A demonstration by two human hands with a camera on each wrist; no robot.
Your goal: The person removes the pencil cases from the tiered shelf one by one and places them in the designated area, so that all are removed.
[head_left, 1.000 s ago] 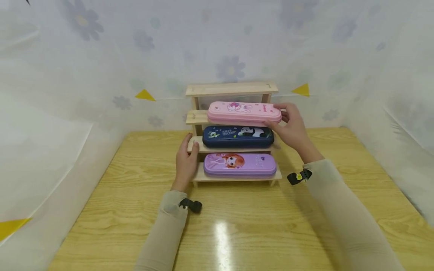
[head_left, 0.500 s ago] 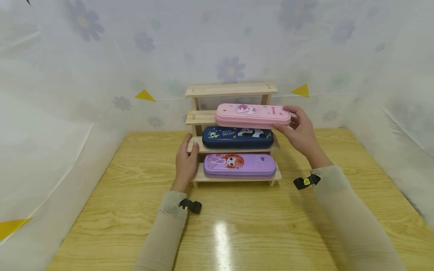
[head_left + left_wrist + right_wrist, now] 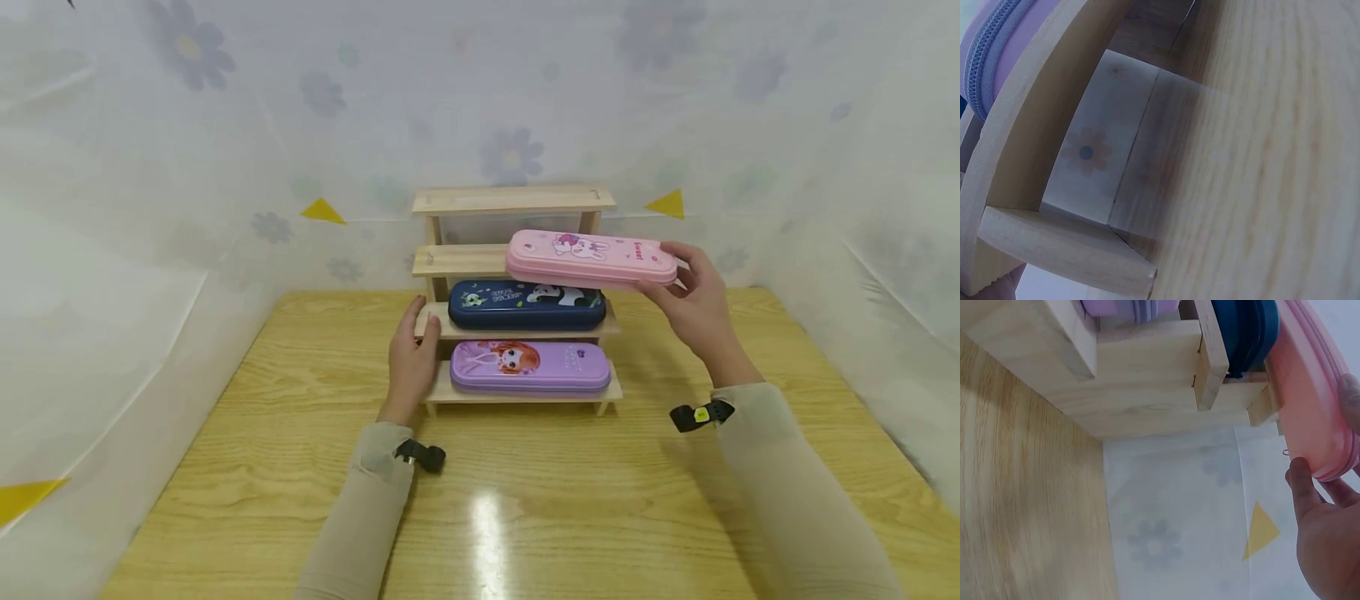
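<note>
In the head view my right hand (image 3: pixel 696 302) grips the right end of a pink pencil case (image 3: pixel 588 258) with a rabbit print, thumb below and fingers above. The case overlaps the right part of the second-highest step of a wooden stepped rack (image 3: pixel 468 260) and sticks out past it, tilted down to the right. A zipper runs along the pink case (image 3: pixel 1313 394) in the right wrist view. My left hand (image 3: pixel 411 367) holds the rack's left side. Below lie a navy panda pencil case (image 3: pixel 517 307) and a purple pencil case (image 3: pixel 558 367) with a girl print.
The rack's top step (image 3: pixel 513 198) bears nothing. It stands on a wood-grain table (image 3: pixel 300 467) before a white flowered sheet (image 3: pixel 412 100). A yellow triangle (image 3: pixel 667 203) marks the sheet on the right, another yellow triangle (image 3: pixel 322 211) on the left.
My right hand has moved right and slightly down with the pink pencil case, which now tilts more and uncovers the left of its step. My left hand has stayed on the rack.
</note>
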